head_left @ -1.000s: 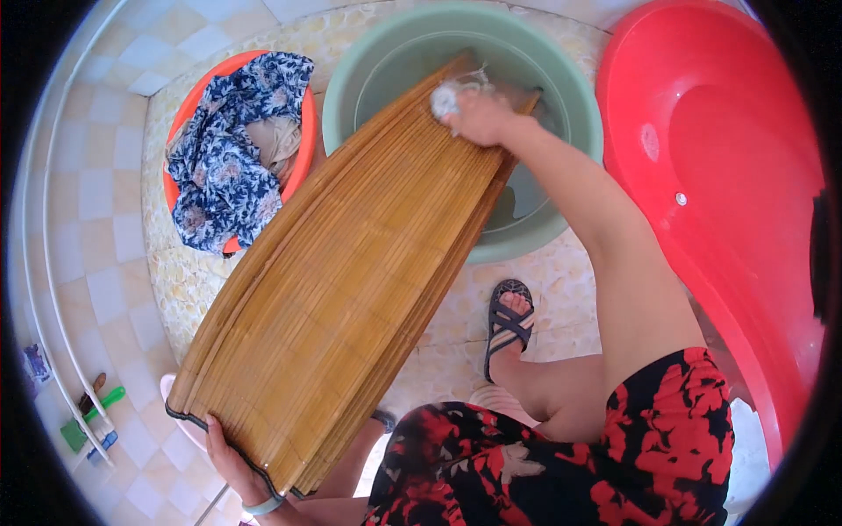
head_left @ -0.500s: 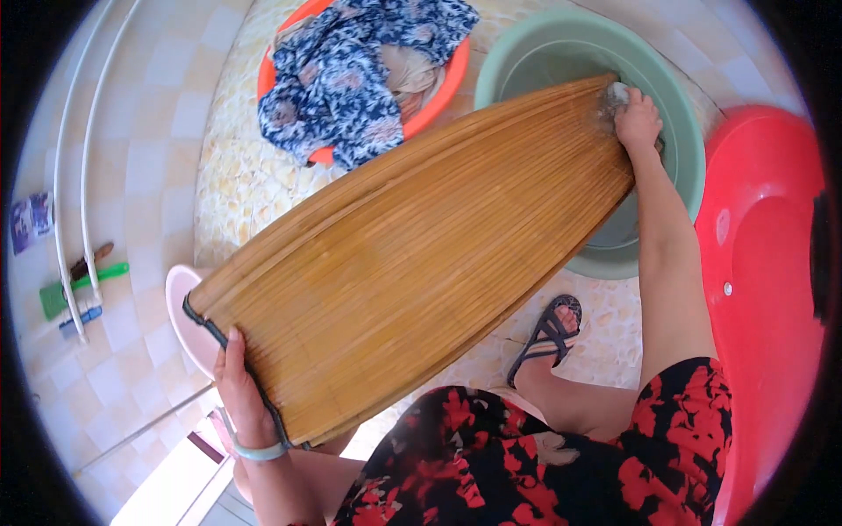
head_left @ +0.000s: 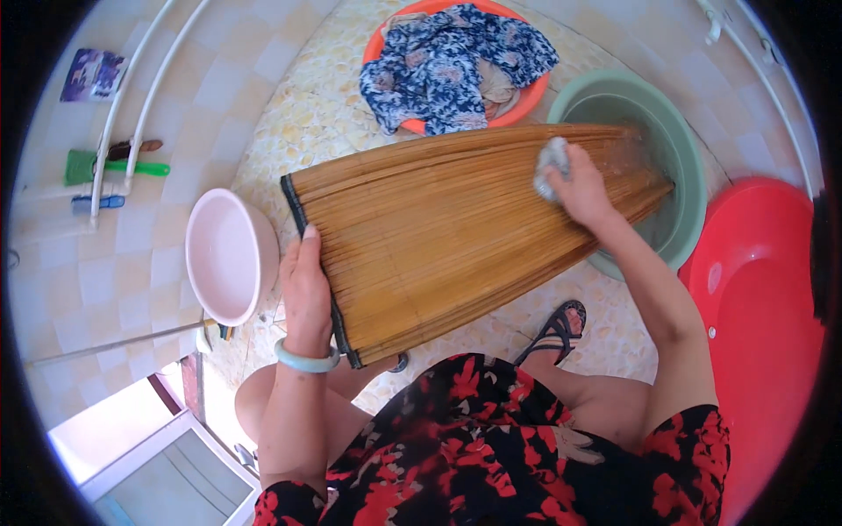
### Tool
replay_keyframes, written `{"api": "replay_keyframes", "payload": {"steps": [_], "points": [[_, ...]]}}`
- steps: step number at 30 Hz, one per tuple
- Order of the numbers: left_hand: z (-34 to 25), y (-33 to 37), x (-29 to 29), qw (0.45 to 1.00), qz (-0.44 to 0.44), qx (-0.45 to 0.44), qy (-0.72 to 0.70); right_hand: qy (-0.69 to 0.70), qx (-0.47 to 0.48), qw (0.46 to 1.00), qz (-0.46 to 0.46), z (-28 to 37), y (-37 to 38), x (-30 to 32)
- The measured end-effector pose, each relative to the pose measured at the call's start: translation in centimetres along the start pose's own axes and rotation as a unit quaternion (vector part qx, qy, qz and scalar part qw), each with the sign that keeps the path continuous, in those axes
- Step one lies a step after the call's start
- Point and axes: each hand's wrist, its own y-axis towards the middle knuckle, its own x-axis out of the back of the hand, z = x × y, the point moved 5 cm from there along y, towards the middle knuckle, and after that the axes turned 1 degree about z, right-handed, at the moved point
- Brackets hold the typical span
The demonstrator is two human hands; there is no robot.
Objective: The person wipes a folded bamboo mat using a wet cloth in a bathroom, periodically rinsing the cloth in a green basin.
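The right hand's (head_left: 582,188) grip is closed around a pale wad (head_left: 551,167), which sits on the upper face of the folded bamboo mat (head_left: 447,228), nearer its right end than its left. The left hand (head_left: 304,285) grasps the mat's left end, thumb on top, at the dark bound edge (head_left: 338,326). The mat slants in front of the person, its right end inside the opening of the green tub (head_left: 692,180); whether it touches the water is unclear.

Judging by this, the rubbing is in progress: only the top face is exposed to the wad, while the layers folded beneath are covered, so how much has been wiped cannot be told.

Beyond the mat's upper edge stands an orange basin (head_left: 532,98) with blue floral cloth (head_left: 438,70); left of the mat, a pink bowl (head_left: 224,254); right of it, a red tub (head_left: 763,307).
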Motion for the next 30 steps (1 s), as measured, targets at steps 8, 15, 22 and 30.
{"api": "replay_keyframes", "payload": {"steps": [8,15,22,30], "points": [[-0.3,0.1,-0.1,0.991,0.078,-0.037,-0.099,0.216,0.276,0.936,-0.009,21.8,-1.4,-5.0],[1.2,0.2,0.4,0.992,0.055,0.008,-0.117,0.08,0.363,0.928,-0.032,23.0,-1.8,-6.8],[1.4,0.4,0.3,0.992,0.045,0.004,-0.114,-0.045,0.207,0.976,-0.056,6.0,1.1,-2.4],[0.8,0.4,0.5,0.99,0.053,-0.011,-0.127,-0.152,-0.092,0.981,-0.073,-5.6,3.5,0.1]]}}
